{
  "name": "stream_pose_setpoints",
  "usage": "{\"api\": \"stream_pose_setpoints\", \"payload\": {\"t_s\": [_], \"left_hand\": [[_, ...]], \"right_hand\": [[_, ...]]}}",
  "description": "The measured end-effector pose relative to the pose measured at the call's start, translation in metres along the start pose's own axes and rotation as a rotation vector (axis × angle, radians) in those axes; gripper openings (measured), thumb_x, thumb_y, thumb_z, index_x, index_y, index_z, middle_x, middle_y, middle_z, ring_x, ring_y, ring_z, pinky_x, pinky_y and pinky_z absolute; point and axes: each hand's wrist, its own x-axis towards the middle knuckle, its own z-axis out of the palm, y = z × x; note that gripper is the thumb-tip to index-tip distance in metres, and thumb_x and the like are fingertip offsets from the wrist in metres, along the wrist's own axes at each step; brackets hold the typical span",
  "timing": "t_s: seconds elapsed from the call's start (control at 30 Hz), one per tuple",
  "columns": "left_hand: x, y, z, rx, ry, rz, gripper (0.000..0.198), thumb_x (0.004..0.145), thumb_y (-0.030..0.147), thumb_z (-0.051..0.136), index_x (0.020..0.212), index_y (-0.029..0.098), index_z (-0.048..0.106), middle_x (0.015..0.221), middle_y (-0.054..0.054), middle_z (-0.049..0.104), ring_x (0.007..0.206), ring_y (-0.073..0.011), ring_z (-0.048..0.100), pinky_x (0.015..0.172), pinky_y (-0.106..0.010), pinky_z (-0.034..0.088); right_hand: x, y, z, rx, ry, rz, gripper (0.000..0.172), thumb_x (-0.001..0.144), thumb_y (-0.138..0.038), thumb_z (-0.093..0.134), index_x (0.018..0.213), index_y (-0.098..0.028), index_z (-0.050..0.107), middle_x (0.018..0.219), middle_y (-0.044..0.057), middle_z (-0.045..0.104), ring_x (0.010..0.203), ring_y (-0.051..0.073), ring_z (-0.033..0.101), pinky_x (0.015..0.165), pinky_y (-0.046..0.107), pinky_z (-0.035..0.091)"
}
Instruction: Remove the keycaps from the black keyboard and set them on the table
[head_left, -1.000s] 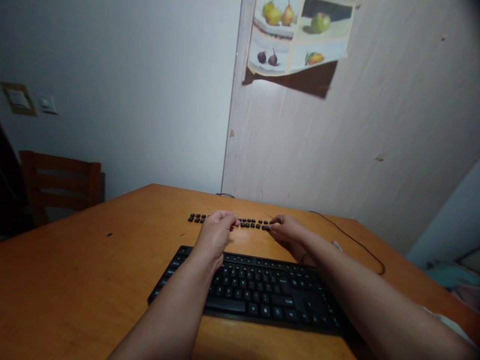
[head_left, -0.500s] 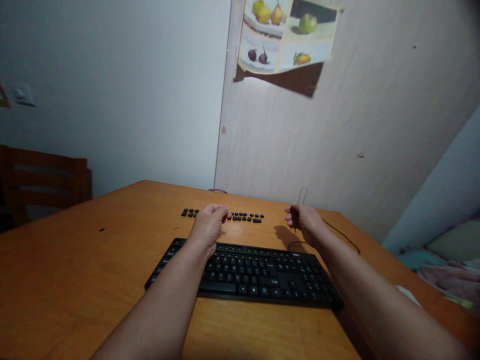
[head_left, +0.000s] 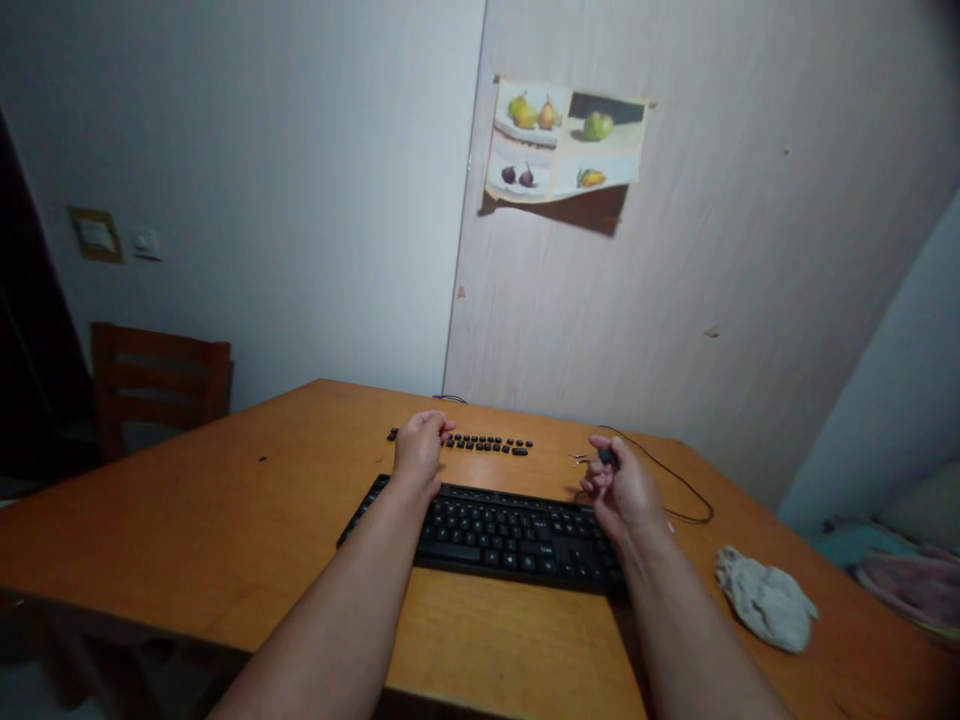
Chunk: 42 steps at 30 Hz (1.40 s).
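A black keyboard [head_left: 517, 535] lies on the orange wooden table [head_left: 187, 520]. Behind it, a row of loose black keycaps [head_left: 491, 443] is lined up. My left hand [head_left: 418, 452] rests at the left part of that row with its fingers curled under; whatever they hold is hidden. My right hand [head_left: 621, 488] hovers over the keyboard's right end, its fingers pinched on a small wire tool with a dark end [head_left: 602, 456].
A thin black cable [head_left: 679, 482] loops behind the keyboard on the right. A crumpled grey cloth [head_left: 765, 600] lies near the table's right edge. A wooden chair [head_left: 161, 385] stands at the left wall. A fruit picture [head_left: 564, 140] hangs on the panel behind.
My right hand left the keycap row, lifted the wire tool, then came down and back over the keyboard's right end. The left hand stayed by the row. The view pulled back.
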Motion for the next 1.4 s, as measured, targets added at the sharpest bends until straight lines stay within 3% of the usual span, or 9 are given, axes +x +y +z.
{"api": "stream_pose_setpoints", "payload": {"t_s": [0.2, 0.37, 0.53, 0.67, 0.87, 1.13, 1.4], "left_hand": [[0.009, 0.019, -0.012, -0.261, 0.194, -0.135, 0.018, 0.063, 0.027, 0.062, 0.076, 0.015, 0.057, 0.071, 0.0, 0.064, 0.052, -0.0062, 0.049, 0.051, -0.019, 0.032], [0.016, 0.038, -0.026, -0.248, 0.267, -0.228, 0.013, 0.066, 0.025, 0.057, 0.075, 0.016, 0.057, 0.069, 0.001, 0.064, 0.052, -0.007, 0.051, 0.054, -0.021, 0.035], [0.032, 0.037, -0.055, -0.145, 0.296, -0.092, 0.016, 0.066, 0.027, 0.058, 0.076, 0.016, 0.057, 0.071, -0.001, 0.065, 0.053, -0.0067, 0.052, 0.053, -0.019, 0.035], [0.043, 0.023, -0.086, -0.003, 0.195, -0.003, 0.016, 0.065, 0.027, 0.062, 0.076, 0.015, 0.058, 0.069, -0.002, 0.065, 0.054, -0.0076, 0.054, 0.049, -0.017, 0.034], [0.05, -0.003, -0.116, 0.058, -0.043, -0.1, 0.023, 0.072, 0.035, 0.068, 0.08, 0.014, 0.061, 0.073, -0.006, 0.066, 0.057, -0.0086, 0.057, 0.05, -0.017, 0.041], [0.049, -0.021, -0.121, 0.104, -0.242, -0.279, 0.045, 0.079, 0.056, 0.06, 0.091, 0.013, 0.063, 0.083, -0.012, 0.069, 0.069, -0.0152, 0.064, 0.067, -0.026, 0.05], [0.05, -0.023, -0.118, 0.087, -0.416, -0.411, 0.067, 0.078, 0.073, 0.045, 0.097, 0.012, 0.063, 0.088, -0.016, 0.07, 0.079, -0.0211, 0.066, 0.076, -0.032, 0.049]], "right_hand": [[0.002, 0.016, -0.012, -0.038, -0.061, 0.052, 0.03, 0.08, -0.044, 0.062, 0.1, -0.022, 0.061, 0.058, -0.004, 0.056, 0.041, 0.007, 0.045, 0.043, 0.02, 0.041], [0.005, 0.013, -0.018, -0.071, -0.062, 0.021, 0.026, 0.075, -0.036, 0.07, 0.095, -0.021, 0.062, 0.062, -0.004, 0.059, 0.046, 0.008, 0.05, 0.044, 0.019, 0.043], [0.001, 0.016, -0.015, -0.062, -0.07, 0.015, 0.03, 0.068, -0.02, 0.074, 0.095, -0.021, 0.061, 0.065, -0.004, 0.062, 0.05, 0.007, 0.053, 0.047, 0.015, 0.046], [-0.001, 0.021, -0.012, -0.096, -0.068, 0.058, 0.027, 0.07, -0.025, 0.077, 0.091, -0.019, 0.061, 0.066, -0.002, 0.062, 0.05, 0.007, 0.053, 0.044, 0.014, 0.046], [-0.003, 0.027, -0.011, -0.195, -0.076, 0.04, 0.027, 0.068, -0.031, 0.081, 0.083, -0.017, 0.064, 0.069, -0.001, 0.063, 0.052, 0.007, 0.054, 0.046, 0.014, 0.048], [-0.019, 0.036, -0.002, -0.429, -0.131, 0.041, 0.032, 0.074, -0.043, 0.074, 0.093, -0.019, 0.066, 0.09, 0.008, 0.07, 0.077, 0.017, 0.068, 0.059, 0.021, 0.057], [-0.026, 0.052, 0.013, -0.515, -0.28, 0.101, 0.034, 0.073, -0.048, 0.074, 0.091, -0.02, 0.066, 0.088, 0.008, 0.072, 0.077, 0.018, 0.068, 0.069, 0.027, 0.056]]}}
